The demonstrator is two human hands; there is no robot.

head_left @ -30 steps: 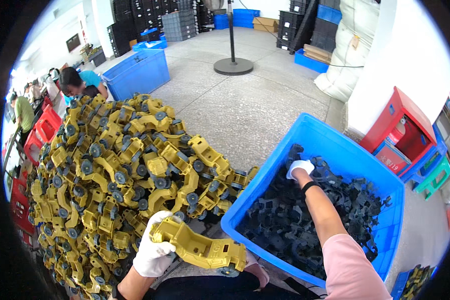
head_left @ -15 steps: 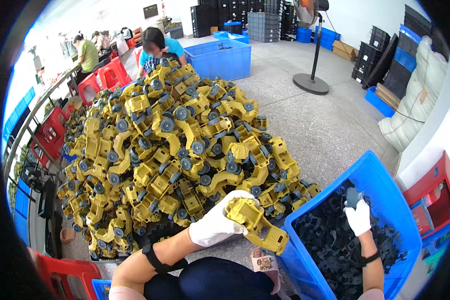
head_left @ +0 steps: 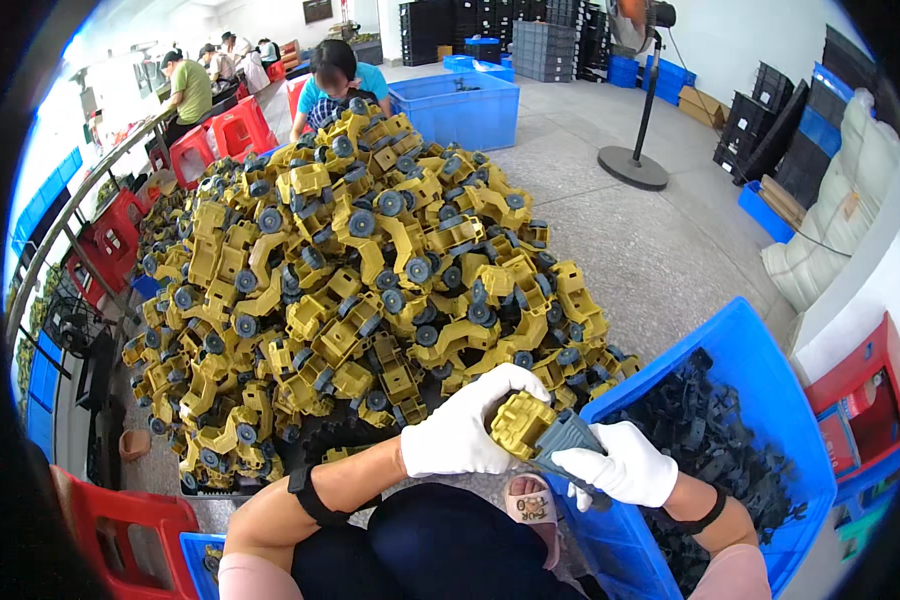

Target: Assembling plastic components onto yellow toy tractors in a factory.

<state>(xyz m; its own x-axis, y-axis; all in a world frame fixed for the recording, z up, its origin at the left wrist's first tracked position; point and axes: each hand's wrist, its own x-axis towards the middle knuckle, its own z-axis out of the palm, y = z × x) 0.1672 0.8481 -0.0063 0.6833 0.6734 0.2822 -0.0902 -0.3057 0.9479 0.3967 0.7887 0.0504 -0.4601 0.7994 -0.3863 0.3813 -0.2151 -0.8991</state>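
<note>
In front of my lap, my white-gloved left hand (head_left: pixel 460 432) is closed round the cab end of a yellow plastic toy truck body (head_left: pixel 520 424). A dark grey plastic part (head_left: pixel 568 438) lies over the other end of that body. My gloved right hand (head_left: pixel 625 466) grips this grey part from the right, its fingers over the top. How far the two pieces fit together I cannot tell. Beside my right arm stands a deep blue bin (head_left: pixel 808 420) of loose dark grey plastic parts (head_left: pixel 715 425). A tall heap of yellow toy truck bodies with grey wheels (head_left: pixel 360 275) rises beyond my hands.
Red stools stand at lower left (head_left: pixel 130 515) and at right (head_left: pixel 865 400). A person in a blue top (head_left: pixel 345 80) sits behind the heap, near a large blue tub (head_left: pixel 455 115). A standing fan (head_left: pixel 633 168), stacked black crates (head_left: pixel 760 115) and a white sack (head_left: pixel 840 215) are farther off.
My right hand has come from above the bin to my left hand, bringing the grey part onto the truck body. The left hand has shifted slightly right. The whole view has moved a little.
</note>
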